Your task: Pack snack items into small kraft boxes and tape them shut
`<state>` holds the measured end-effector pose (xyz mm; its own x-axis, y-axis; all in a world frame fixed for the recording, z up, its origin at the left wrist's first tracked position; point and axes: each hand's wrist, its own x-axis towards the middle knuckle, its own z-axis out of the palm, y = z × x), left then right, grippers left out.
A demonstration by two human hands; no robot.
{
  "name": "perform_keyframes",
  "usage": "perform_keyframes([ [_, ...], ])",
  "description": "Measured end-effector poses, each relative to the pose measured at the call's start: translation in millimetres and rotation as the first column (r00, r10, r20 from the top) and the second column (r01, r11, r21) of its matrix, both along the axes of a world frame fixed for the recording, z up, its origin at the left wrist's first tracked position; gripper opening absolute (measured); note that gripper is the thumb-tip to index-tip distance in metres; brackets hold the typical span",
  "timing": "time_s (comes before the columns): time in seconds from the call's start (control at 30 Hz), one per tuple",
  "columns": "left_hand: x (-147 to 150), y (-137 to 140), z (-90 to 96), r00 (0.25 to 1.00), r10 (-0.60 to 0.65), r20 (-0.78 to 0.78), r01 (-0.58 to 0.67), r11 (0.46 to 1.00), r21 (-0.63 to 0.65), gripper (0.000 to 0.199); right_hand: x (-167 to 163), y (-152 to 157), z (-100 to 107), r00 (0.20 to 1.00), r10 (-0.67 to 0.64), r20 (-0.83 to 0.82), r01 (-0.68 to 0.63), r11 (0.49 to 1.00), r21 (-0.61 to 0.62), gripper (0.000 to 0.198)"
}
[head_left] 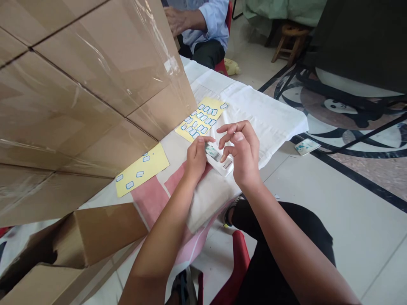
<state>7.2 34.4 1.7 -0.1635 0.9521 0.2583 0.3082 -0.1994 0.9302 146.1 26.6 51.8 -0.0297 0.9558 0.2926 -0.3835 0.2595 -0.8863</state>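
My left hand [197, 156] grips the left end of a small white case [224, 168], with its thumb at the case's upper edge. A label or packet with green print [212, 151] shows in the case's left part, and a dark slot shows at its right. Over the right part hovers my right hand [243, 152], its fingers bent and apart, with a lower fingertip at the case's surface. I make out nothing held between its fingers. Just beyond lies a yellow sheet [216, 103] bearing many small blue-edged white stickers. Another yellow sheet [152, 167], with several such stickers, lies to the left.
Tall stacked cardboard boxes [95, 76] line the table's left side. An open carton [111, 228] stands at the lower left. A person in a light blue shirt [210, 21] sits across the white-covered table [270, 112]. A wooden stool [291, 40] stands behind.
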Motion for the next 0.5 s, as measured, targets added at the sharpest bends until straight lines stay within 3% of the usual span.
perform_keyframes([
  [0.5, 2.4, -0.9, 0.6, 1.0, 0.028, -0.013, -0.028, 1.0, 0.0, 0.06, 8.1, -6.3, 5.1, 0.995, 0.002, 0.097, 0.004, 0.998, -0.059, 0.045],
])
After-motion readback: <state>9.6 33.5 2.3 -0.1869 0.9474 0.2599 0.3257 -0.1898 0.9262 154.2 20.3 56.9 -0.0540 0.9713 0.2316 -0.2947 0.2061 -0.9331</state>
